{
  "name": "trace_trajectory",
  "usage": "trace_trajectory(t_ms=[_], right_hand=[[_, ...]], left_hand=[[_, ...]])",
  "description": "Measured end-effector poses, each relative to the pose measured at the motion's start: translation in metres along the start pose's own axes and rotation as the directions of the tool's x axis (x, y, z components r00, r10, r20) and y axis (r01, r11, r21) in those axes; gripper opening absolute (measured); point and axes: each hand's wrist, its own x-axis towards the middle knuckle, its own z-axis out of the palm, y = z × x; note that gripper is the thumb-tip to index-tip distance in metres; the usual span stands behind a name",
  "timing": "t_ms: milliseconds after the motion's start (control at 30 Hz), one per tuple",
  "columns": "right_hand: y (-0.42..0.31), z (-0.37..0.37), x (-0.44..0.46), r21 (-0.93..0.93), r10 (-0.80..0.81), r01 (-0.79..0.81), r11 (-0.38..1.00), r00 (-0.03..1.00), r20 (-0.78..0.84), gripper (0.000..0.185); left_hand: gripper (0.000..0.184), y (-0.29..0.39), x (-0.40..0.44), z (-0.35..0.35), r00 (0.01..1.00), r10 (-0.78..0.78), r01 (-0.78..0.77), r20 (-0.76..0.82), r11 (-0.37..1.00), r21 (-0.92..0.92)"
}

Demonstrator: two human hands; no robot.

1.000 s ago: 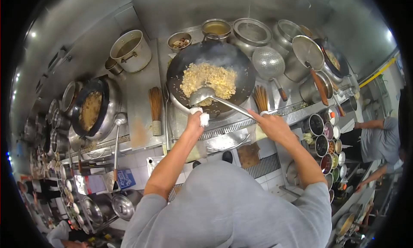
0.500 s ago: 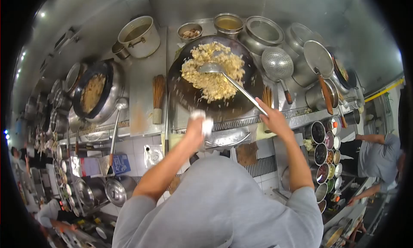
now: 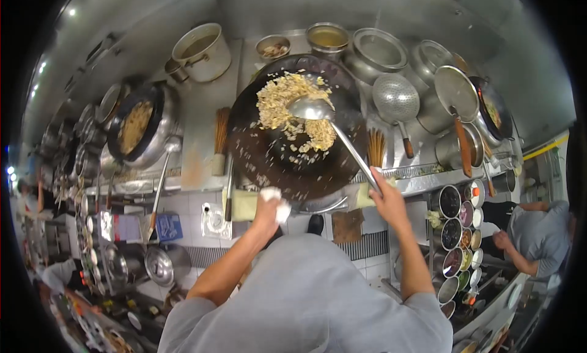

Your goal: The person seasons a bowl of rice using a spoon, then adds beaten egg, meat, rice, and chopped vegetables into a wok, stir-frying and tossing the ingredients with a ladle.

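A large dark wok (image 3: 244, 126) holds loose grains of fried rice (image 3: 281, 96), bunched toward its far side and scattered on the near side. My left hand (image 3: 268, 211) is closed around a white cloth (image 3: 281, 209) at the wok's near left rim. My right hand (image 3: 388, 200) grips the handle of a long metal ladle (image 3: 351, 151). The ladle's bowl lies over the rice, near the middle of the wok. A bamboo brush (image 3: 376, 148) stands just right of the wok.
Another brush (image 3: 221, 133) and a pot (image 3: 203, 52) are on the left; a second wok (image 3: 131, 126) holds food. Right are a perforated skimmer (image 3: 396, 99), a strainer (image 3: 457, 93) and several ingredient containers (image 3: 450, 201). A co-worker (image 3: 541, 234) is at far right.
The wok has come nearer to me and tilted, with my left hand lower. The rice has been tossed and spread. The ladle has shifted with my right hand, which is also lower.
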Motion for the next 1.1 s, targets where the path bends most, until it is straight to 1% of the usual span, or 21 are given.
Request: trace_trajectory(t_ms=[67,133,167,200,267,300,333,400,467,500,533,567,600,667,733,867,900,933,1000,1033,1100], right_hand=[[0.023,0.069,-0.038,0.153,0.189,-0.188,0.970,0.982,0.010,0.062],[0.020,0.107,-0.062,0.115,0.157,-0.140,0.983,0.975,-0.155,0.061],[0.004,0.106,-0.064,0.042,0.030,-0.020,0.999,0.968,-0.250,0.062],[-0.007,0.100,-0.066,0.044,0.025,-0.014,0.999,0.965,-0.261,0.062],[-0.035,0.079,-0.073,0.234,0.322,-0.289,0.928,0.939,-0.119,0.063],[-0.044,0.069,-0.070,0.175,0.413,-0.398,0.901,0.909,-0.058,0.063],[-0.029,0.077,-0.072,0.004,0.202,-0.206,0.979,0.958,-0.203,0.064],[-0.079,0.057,-0.057,0.188,0.574,-0.584,0.789,0.811,0.111,0.064],[-0.076,0.081,-0.055,0.307,0.543,-0.593,0.744,0.805,0.239,0.062],[-0.082,0.084,-0.063,0.160,0.539,-0.588,0.793,0.799,0.265,0.065],[-0.085,0.085,-0.078,0.153,0.555,-0.600,0.785,0.791,0.258,0.065],[-0.083,0.081,-0.098,-0.122,0.321,-0.305,0.944,0.937,0.140,0.066],[-0.083,0.079,-0.115,-0.415,0.033,0.018,0.910,0.993,0.115,0.067],[-0.133,0.054,-0.146,-0.613,0.239,-0.102,0.783,0.960,0.146,0.069],[-0.152,0.039,-0.185,-0.601,0.332,-0.209,0.771,0.938,0.100,0.069],[-0.170,0.007,-0.233,-0.544,0.315,-0.244,0.802,0.948,0.039,0.068],[-0.162,0.017,-0.229,-0.618,0.347,-0.248,0.746,0.937,0.043,0.067],[-0.152,0.026,-0.230,-0.688,0.390,-0.262,0.677,0.920,0.034,0.066],[-0.132,0.048,-0.228,-0.584,0.382,-0.310,0.750,0.924,0.001,0.061],[-0.146,0.042,-0.236,-0.501,0.258,-0.289,0.816,0.957,-0.133,0.058],[-0.154,0.019,-0.277,-0.352,0.129,-0.288,0.891,0.901,-0.413,0.055]], left_hand=[[0.032,0.002,0.024,0.003,0.991,-0.064,0.079,0.114,0.989,-0.128],[0.036,-0.007,0.016,0.011,1.000,-0.016,0.017,0.009,0.992,-0.126],[0.037,-0.010,0.012,0.011,1.000,0.024,-0.024,0.005,0.995,-0.097],[0.037,-0.016,0.001,0.005,0.999,0.053,-0.053,0.001,0.997,-0.057],[0.040,-0.031,-0.014,-0.014,0.999,0.018,-0.018,0.027,1.000,-0.020],[0.042,-0.041,-0.017,-0.021,1.000,0.014,-0.014,0.026,1.000,0.010],[0.043,-0.049,-0.022,-0.026,1.000,0.011,-0.012,0.022,0.999,0.036],[0.044,-0.054,-0.043,-0.033,0.998,-0.054,0.052,0.034,0.998,0.041],[0.044,-0.069,-0.052,-0.045,0.995,-0.084,0.081,0.045,0.995,0.050],[0.044,-0.076,-0.058,-0.051,0.994,-0.097,0.094,0.055,0.994,0.051],[0.042,-0.081,-0.064,-0.054,0.995,-0.069,0.068,0.067,0.998,0.018],[0.040,-0.085,-0.068,-0.057,0.996,-0.038,0.040,0.082,0.999,-0.016],[0.040,-0.088,-0.069,-0.061,0.994,-0.052,0.054,0.098,0.998,-0.016],[0.036,-0.098,-0.072,-0.065,0.980,-0.131,0.143,0.153,0.987,-0.072],[0.030,-0.088,-0.091,-0.053,0.972,-0.171,0.186,0.160,0.978,-0.089],[0.018,-0.094,-0.088,-0.047,0.955,-0.188,0.216,0.230,0.971,-0.102],[0.014,-0.098,-0.088,-0.050,0.931,-0.231,0.263,0.282,0.961,-0.081],[0.022,-0.093,-0.095,-0.058,0.882,-0.336,0.373,0.331,0.926,-0.053],[0.027,-0.094,-0.101,-0.086,0.816,-0.406,0.459,0.411,0.888,-0.033],[0.028,-0.092,-0.111,-0.100,0.848,-0.406,0.420,0.341,0.907,0.035],[0.033,-0.084,-0.135,-0.131,0.809,-0.416,0.363,0.416,0.909,0.203]])
